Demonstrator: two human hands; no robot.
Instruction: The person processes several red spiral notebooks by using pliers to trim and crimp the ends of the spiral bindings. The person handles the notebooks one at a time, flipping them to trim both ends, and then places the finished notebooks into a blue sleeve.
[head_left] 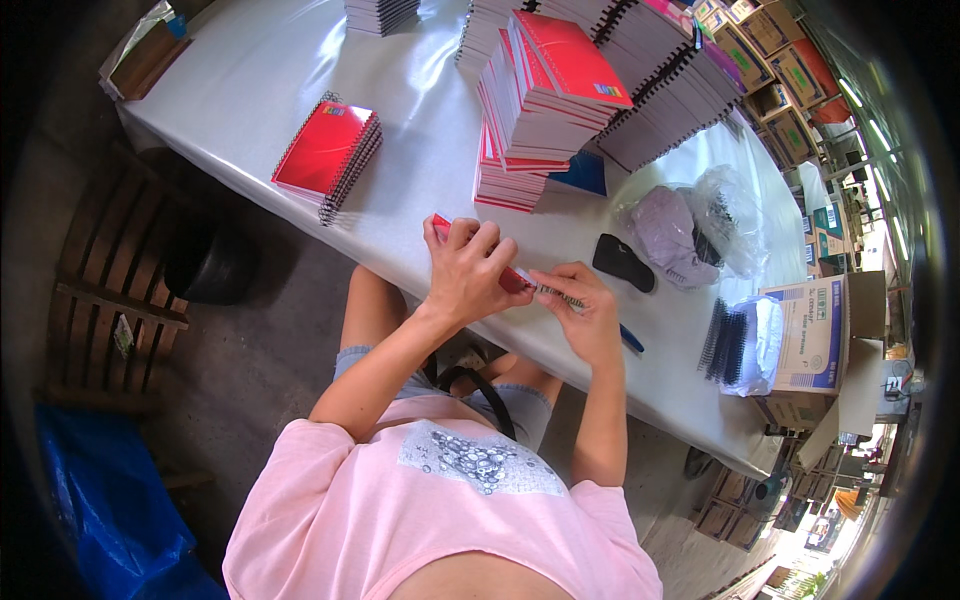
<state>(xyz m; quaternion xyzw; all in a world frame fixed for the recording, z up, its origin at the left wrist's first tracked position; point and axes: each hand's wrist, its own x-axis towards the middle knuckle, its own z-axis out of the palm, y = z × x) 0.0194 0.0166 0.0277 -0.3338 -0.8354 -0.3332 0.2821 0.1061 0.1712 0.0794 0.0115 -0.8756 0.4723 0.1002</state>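
Observation:
My left hand [466, 262] grips a small red notebook [516, 280] on edge at the table's near side, fingers wrapped over it. At that notebook's right end, my right hand [588, 312] pinches what looks like a spiral binding coil [563, 296]; fingers partly hide it. To the left lies a short stack of coil-bound red notebooks [325, 150]. Beyond my hands rises a tall stack of red-covered notebooks [565, 75], with no coils visible on them. A black pouch-like item [624, 263] rests beyond my right hand.
Thick grey stacks of black-coiled notebooks [665, 105] stand at the back right. Clear plastic bags [690, 230], a bundle of black coils [722, 342] and a carton [808, 330] occupy the right side. A blue pen-like tool [631, 338] lies near the table edge.

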